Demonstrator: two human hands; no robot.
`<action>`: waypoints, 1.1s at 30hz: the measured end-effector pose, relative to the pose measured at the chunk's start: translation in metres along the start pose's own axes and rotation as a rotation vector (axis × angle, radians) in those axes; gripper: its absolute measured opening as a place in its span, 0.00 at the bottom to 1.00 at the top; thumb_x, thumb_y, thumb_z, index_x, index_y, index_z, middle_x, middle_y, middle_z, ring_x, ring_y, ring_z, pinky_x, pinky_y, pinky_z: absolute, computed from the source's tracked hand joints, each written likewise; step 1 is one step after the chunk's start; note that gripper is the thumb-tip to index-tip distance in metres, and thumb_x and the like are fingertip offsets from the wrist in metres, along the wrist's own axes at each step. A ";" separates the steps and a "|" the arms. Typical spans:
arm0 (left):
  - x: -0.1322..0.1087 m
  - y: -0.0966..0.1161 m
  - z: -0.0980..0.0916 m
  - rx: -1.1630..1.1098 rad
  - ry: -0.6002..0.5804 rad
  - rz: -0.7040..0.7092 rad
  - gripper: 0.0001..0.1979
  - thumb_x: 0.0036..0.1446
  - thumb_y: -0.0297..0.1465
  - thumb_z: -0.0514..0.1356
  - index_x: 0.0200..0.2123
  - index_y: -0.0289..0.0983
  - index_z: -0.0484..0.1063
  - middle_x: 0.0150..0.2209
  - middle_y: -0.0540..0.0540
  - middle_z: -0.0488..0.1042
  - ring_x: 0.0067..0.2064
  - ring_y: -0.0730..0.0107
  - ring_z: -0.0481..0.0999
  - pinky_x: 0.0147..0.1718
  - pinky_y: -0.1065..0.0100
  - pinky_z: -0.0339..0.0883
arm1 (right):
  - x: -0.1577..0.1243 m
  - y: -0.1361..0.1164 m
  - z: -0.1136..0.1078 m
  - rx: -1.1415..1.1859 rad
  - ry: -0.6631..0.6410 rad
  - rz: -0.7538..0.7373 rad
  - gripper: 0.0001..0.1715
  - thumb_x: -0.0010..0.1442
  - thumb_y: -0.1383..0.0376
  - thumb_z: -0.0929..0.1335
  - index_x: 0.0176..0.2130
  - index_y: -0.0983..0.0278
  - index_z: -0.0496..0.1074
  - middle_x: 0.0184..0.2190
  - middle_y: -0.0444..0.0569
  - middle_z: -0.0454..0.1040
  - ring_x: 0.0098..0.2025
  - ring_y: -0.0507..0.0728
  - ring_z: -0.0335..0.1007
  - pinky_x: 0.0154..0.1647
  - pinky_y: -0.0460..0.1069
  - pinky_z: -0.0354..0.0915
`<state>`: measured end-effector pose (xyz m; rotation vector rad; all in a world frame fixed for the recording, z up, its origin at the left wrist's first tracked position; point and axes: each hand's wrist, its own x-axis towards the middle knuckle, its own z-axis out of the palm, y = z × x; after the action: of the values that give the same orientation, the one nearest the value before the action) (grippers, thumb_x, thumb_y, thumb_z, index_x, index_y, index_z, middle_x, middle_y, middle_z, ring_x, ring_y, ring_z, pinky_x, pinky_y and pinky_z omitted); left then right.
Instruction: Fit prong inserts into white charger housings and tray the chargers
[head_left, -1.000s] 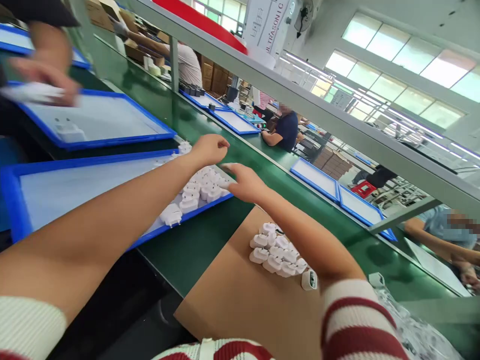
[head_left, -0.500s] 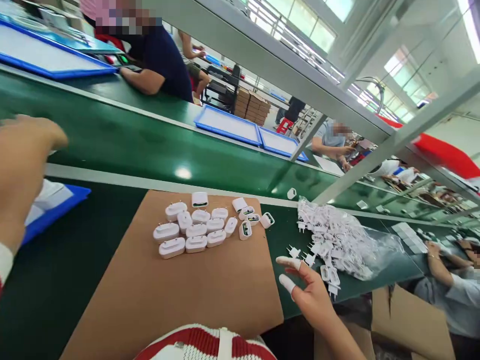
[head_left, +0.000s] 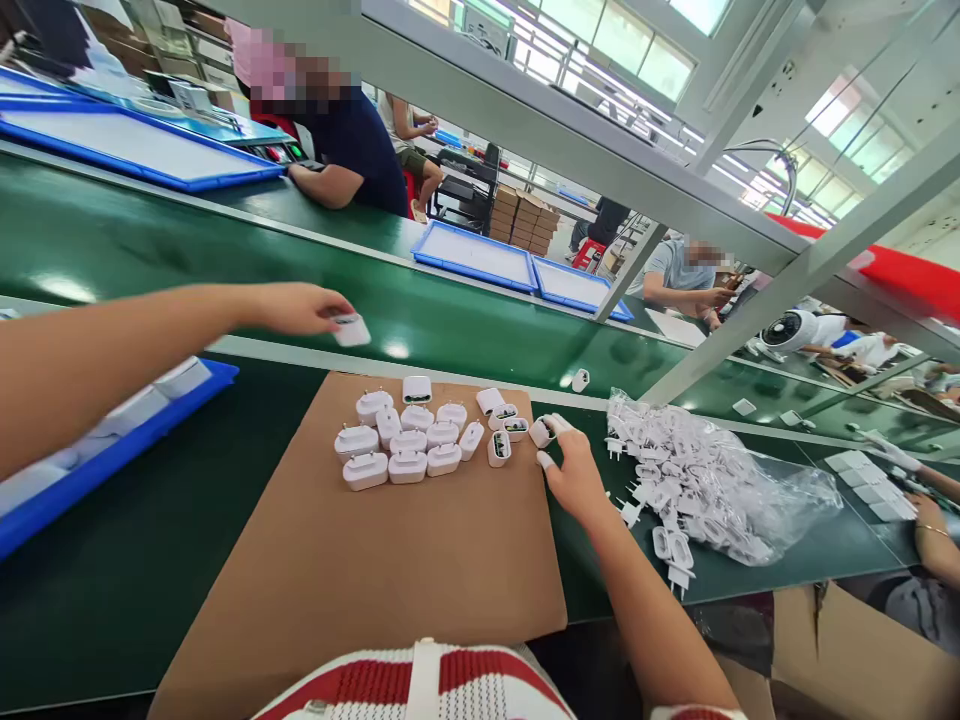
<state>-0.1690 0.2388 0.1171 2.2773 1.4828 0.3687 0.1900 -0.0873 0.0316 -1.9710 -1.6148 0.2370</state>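
Left hand (head_left: 296, 307): it reached out over the green counter (head_left: 187, 270); its fingers (head_left: 330, 305) were pinched shut on one white charger shell (head_left: 351, 330), held in the air above the far left edge of the brown board (head_left: 360, 570).
Right hand (head_left: 574, 478): it rested at the right edge of the board; its fingertips (head_left: 559, 424), capped in white cots, were closed lightly on an open shell (head_left: 541, 432) at the end of the row; the grip looked partial, the other fingers spread.
Finished group: a cluster of closed white chargers (head_left: 401, 447) lay close together, pins up, on the middle of the board; this part of the work seemed done.
Open pieces: a few open shells (head_left: 504, 430) with dark insides lay just right of the cluster, between it and the right hand; these appeared unassembled.
Supply: a clear plastic bag (head_left: 720, 480) of white plug parts lay on the counter just right of the board, well filled, some plugs (head_left: 671, 555) spilled at its near edge; a great deal seemingly remained.
Tray: a blue-rimmed tray (head_left: 120, 440) lay at the left, holding white pieces near its edge; its contents were mostly hidden by the left forearm.
Progress, as judged: a small batch was made, two pieces were in hand, the bulk was left.
Others: people sat across the line at more blue trays (head_left: 480, 255); their hands were well apart from the board.
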 end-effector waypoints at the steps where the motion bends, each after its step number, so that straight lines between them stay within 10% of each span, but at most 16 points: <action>1: -0.004 0.010 0.016 0.012 -0.068 0.041 0.17 0.59 0.31 0.64 0.50 0.31 0.81 0.48 0.45 0.85 0.48 0.62 0.81 0.59 0.64 0.71 | 0.010 0.004 0.004 -0.042 -0.030 0.029 0.35 0.62 0.68 0.66 0.68 0.64 0.69 0.67 0.62 0.70 0.73 0.71 0.61 0.74 0.70 0.59; 6: -0.019 0.052 0.079 0.024 -0.236 0.110 0.30 0.56 0.39 0.62 0.60 0.32 0.76 0.63 0.37 0.77 0.61 0.51 0.77 0.59 0.65 0.70 | 0.025 0.009 0.021 -0.093 -0.085 0.094 0.39 0.63 0.70 0.64 0.71 0.70 0.63 0.71 0.67 0.64 0.78 0.72 0.50 0.76 0.72 0.53; 10: -0.028 0.063 0.091 -0.038 -0.360 0.076 0.35 0.54 0.46 0.61 0.62 0.37 0.76 0.63 0.37 0.77 0.61 0.46 0.78 0.59 0.60 0.71 | 0.004 -0.005 0.025 -0.085 0.066 -0.077 0.35 0.65 0.69 0.64 0.69 0.71 0.65 0.73 0.67 0.61 0.80 0.71 0.45 0.78 0.71 0.50; 17: -0.079 0.005 0.062 -0.335 -0.363 0.069 0.62 0.43 0.67 0.63 0.77 0.46 0.55 0.77 0.44 0.55 0.75 0.43 0.59 0.68 0.53 0.64 | 0.012 -0.052 0.031 0.043 -0.302 -0.303 0.56 0.58 0.60 0.77 0.76 0.59 0.51 0.77 0.61 0.53 0.81 0.70 0.42 0.79 0.70 0.49; 22: -0.138 -0.024 0.093 -0.362 -0.352 0.190 0.87 0.22 0.54 0.80 0.81 0.38 0.37 0.78 0.32 0.51 0.76 0.39 0.57 0.70 0.55 0.61 | 0.052 -0.081 0.052 -0.033 -0.510 -0.282 0.71 0.46 0.60 0.83 0.76 0.61 0.49 0.78 0.64 0.48 0.80 0.75 0.39 0.78 0.70 0.49; 28: -0.164 -0.001 0.142 -0.460 -0.064 0.132 0.73 0.38 0.56 0.74 0.80 0.40 0.40 0.71 0.34 0.65 0.71 0.37 0.66 0.71 0.53 0.60 | 0.057 -0.091 0.077 0.018 -0.425 -0.199 0.54 0.49 0.62 0.80 0.68 0.64 0.58 0.63 0.62 0.65 0.66 0.70 0.63 0.67 0.66 0.66; 33: -0.176 -0.002 0.152 -0.466 0.061 0.099 0.71 0.34 0.52 0.74 0.78 0.45 0.43 0.76 0.35 0.51 0.72 0.30 0.60 0.73 0.49 0.57 | 0.047 -0.096 0.080 0.043 -0.410 -0.149 0.48 0.43 0.61 0.81 0.59 0.59 0.64 0.57 0.54 0.64 0.62 0.69 0.65 0.62 0.65 0.70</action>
<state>-0.1771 0.0507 -0.0196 1.9781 1.1627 0.7350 0.0826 -0.0072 0.0272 -1.8406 -1.9817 0.6447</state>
